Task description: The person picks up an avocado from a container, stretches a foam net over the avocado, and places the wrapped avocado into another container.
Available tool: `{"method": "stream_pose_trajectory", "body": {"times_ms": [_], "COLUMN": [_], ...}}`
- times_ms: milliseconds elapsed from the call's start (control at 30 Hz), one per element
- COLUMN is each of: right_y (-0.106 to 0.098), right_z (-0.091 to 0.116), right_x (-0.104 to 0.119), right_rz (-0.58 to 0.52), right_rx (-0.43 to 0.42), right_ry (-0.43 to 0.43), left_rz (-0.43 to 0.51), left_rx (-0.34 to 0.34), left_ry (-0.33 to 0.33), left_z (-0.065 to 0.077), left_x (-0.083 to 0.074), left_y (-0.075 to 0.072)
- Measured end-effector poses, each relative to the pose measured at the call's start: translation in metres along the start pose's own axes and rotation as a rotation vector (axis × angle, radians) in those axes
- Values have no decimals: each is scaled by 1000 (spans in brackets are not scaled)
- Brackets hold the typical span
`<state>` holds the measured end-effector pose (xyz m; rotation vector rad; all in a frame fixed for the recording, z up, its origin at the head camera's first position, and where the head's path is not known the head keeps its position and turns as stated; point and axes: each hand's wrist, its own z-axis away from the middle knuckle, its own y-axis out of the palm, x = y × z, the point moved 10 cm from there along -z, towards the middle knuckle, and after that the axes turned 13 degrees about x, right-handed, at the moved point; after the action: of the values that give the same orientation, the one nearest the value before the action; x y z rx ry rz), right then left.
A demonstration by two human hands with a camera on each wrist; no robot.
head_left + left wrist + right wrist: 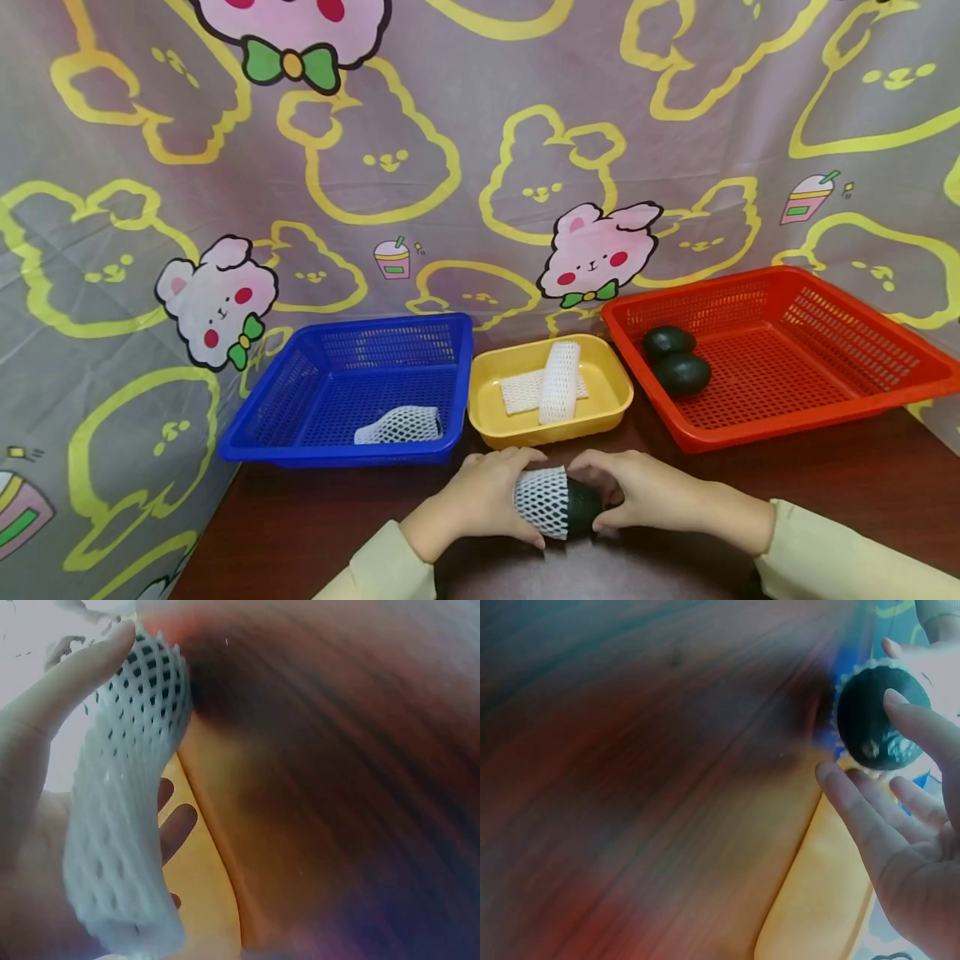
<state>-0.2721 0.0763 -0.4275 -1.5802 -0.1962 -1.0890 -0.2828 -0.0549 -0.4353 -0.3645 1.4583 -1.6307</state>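
Note:
A dark green avocado [584, 507] sits partly inside a white foam net sleeve [542, 502] just above the table. My left hand [487, 500] grips the sleeve around the fruit, thumb on the near side. In the left wrist view the sleeve's narrower tail [120, 847] hangs slack along the palm. My right hand [648, 492] is at the bare end of the avocado. In the right wrist view its thumb [922, 727] touches the fruit's dark end [881, 720], while the other fingers spread loosely below, fairly straight.
A blue basket [341, 454] at the left holds one netted avocado [401, 425]. A yellow tray [487, 392] in the middle holds foam sleeves [558, 383]. At the right, a red basket [795, 417] contains two bare avocados [681, 374]. A patterned cloth [450, 150] hangs behind.

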Motion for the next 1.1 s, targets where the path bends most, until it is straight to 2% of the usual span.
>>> {"method": "stream_pose_trajectory", "body": {"times_ms": [200,567,833,1100], "right_y": [-2,2,7,12], "right_z": [5,-2,-8,-10], "right_x": [-5,8,12,17], "right_rz": [40,78,66,95], "right_rx": [-7,-40,-4,2], "right_ry": [12,-44,-20,-44], "left_rz": [21,-4,-24,-27], "left_rx": [-28,-91,-32,-14], "left_ry": [20,72,115,133], "left_z": [3,4,0,-1], "left_x": [3,-5,-13,-22], "left_y": [-3,-1,5,9]}}
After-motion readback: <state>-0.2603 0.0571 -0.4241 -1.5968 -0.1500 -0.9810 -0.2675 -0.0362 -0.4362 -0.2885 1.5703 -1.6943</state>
